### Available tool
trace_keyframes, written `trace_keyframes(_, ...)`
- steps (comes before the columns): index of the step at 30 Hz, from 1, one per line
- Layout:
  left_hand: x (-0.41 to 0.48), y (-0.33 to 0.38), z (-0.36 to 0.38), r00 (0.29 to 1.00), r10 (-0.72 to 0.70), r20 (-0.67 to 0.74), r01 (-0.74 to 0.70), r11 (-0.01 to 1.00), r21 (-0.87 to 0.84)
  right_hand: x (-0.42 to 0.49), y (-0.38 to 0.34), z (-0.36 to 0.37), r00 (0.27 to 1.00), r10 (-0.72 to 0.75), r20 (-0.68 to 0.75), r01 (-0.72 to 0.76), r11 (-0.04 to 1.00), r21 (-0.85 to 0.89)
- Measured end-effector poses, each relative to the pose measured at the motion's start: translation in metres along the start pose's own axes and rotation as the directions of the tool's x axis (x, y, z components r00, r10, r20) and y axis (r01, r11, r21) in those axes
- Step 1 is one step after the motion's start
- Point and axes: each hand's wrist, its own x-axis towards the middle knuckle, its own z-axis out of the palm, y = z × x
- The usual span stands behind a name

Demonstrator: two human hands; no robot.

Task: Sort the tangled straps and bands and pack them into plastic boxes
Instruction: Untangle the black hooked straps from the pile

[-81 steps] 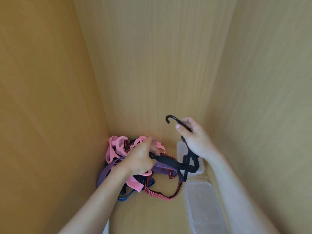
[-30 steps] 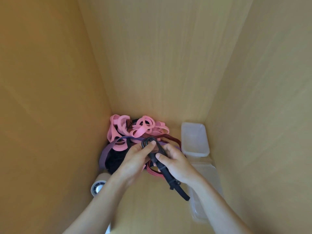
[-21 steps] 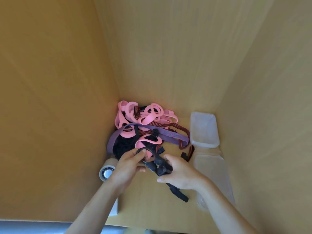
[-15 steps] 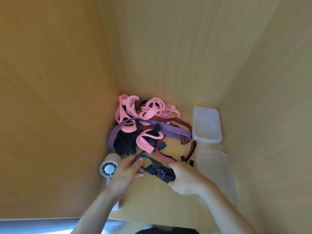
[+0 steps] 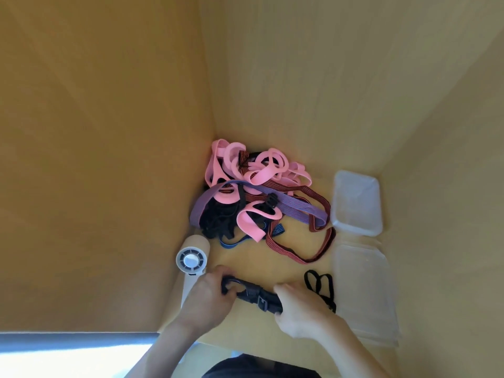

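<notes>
- Bottom middle of the frame: both hands are down on the wooden shelf, working one black strap between them.
- The left hand has its fingers curled around the hooked end of that strap, at about centre-bottom.
- The right hand is closed over the other side of it, fingers wrapped round the webbing just past the buckle. A couple of thin black loops trail out to the right of that hand, lying on the shelf.
- Just left of the left hand there's a white fan thing, round front facing up, sitting against the left wall.
- Lower right: a clear plastic box along the right wall, right beside those loose loops. Can't tell what's in it, if anything.
- Further back, middle of the frame: the tangled pile, shoved into the left back corner. Pink bands on top, a purple band lying across, a red-and-black striped cord looping out toward the front, a bit of blue strap poking out underneath.
- Right of the pile, at the back: a second clear box, near the pile's red cord.
</notes>
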Motion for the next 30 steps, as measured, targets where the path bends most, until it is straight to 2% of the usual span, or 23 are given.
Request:
trace_keyframes(7,-0.010,0.006,-0.005,0.994,0.104,0.025,-0.107,0.967,0.233,-0.001,-0.001,-0.001,0.997,-0.023,-0.074,0.025,1.000,0.020)
trace_keyframes(10,-0.013,0.013,-0.010,0.992,0.125,-0.006,-0.120,0.960,0.253,-0.003,-0.004,-0.009,0.991,-0.062,-0.116,0.062,0.998,-0.003)
trace_keyframes(13,-0.010,0.022,-0.020,0.989,0.146,-0.031,-0.135,0.965,0.223,-0.002,-0.005,-0.022,0.978,-0.086,-0.189,0.086,0.996,-0.008)
trace_keyframes(16,-0.003,0.028,-0.029,0.992,0.120,-0.038,-0.113,0.981,0.160,0.004,-0.010,-0.039,0.952,-0.080,-0.294,0.105,0.992,0.069)
trace_keyframes(21,0.002,0.032,-0.037,0.992,0.113,-0.049,-0.115,0.992,-0.044,0.038,-0.027,-0.068,0.884,-0.060,-0.463,0.215,0.932,0.290)
trace_keyframes(24,-0.001,0.030,-0.037,0.992,0.107,-0.074,-0.116,0.986,-0.121,0.063,-0.046,-0.083,0.823,-0.014,-0.568,0.310,0.849,0.428)
trace_keyframes(27,-0.005,0.025,-0.038,0.993,0.076,-0.091,-0.091,0.978,-0.186,0.091,-0.065,-0.093,0.824,0.074,-0.561,0.302,0.781,0.547)
trace_keyframes(30,-0.009,0.020,-0.041,0.992,0.057,-0.109,-0.082,0.967,-0.240,0.111,-0.074,-0.097,0.840,0.041,-0.541,0.319,0.769,0.554)
